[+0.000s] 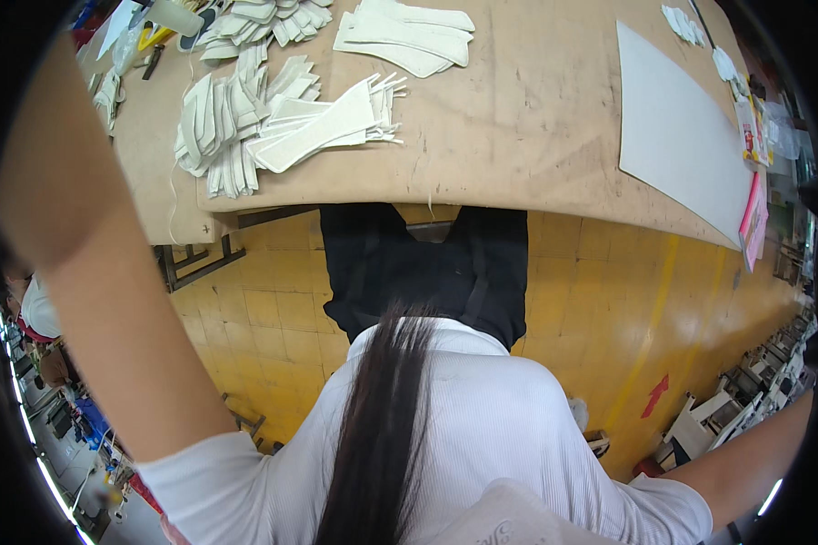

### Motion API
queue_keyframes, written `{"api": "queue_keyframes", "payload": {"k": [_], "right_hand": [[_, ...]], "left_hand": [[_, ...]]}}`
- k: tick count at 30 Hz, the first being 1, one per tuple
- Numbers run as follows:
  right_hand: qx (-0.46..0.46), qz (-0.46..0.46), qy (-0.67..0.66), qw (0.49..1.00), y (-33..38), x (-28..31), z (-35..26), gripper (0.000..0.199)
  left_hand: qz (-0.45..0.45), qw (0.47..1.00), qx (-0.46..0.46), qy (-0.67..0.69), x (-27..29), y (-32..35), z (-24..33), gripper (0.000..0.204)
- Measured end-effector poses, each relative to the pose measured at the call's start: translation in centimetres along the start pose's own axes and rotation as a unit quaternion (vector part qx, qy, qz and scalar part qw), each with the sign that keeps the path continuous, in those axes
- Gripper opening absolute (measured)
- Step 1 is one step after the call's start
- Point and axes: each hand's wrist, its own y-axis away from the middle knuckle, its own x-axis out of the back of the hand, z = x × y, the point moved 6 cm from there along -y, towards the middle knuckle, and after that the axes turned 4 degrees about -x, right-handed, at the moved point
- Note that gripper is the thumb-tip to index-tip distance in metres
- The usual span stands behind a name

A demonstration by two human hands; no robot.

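Neither of my hands is in view. My left forearm rises along the left side and its hand lies past the dark rim; my right arm reaches out beyond the lower right rim. Before me stands a table (518, 127) with a tan covering. Several cream-white fabric pieces lie on it: a fanned stack of long flat strips with thin ties (323, 132), a curled bundle of pieces (214, 127), a flat stack of wider pieces (407, 36) and another loose pile (264, 16) further back. What my hands hold, if anything, is hidden.
A large white sheet (673, 127) covers the table's right part, with a pink packet (753, 218) at its edge. A thread cone (174, 16) and a small dark tool (154, 62) lie far left. Machines (718, 413) line the right, above a yellow floor (591, 309).
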Motion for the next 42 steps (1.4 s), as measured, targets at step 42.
{"api": "queue_keyframes", "payload": {"k": [42], "right_hand": [[0.110,-0.369,-0.112,0.916,2.5,-22.3,-19.7,0.007]], "left_hand": [[-0.158,0.880,0.284,0.347,-19.3,16.3,1.3,0.017]]}}
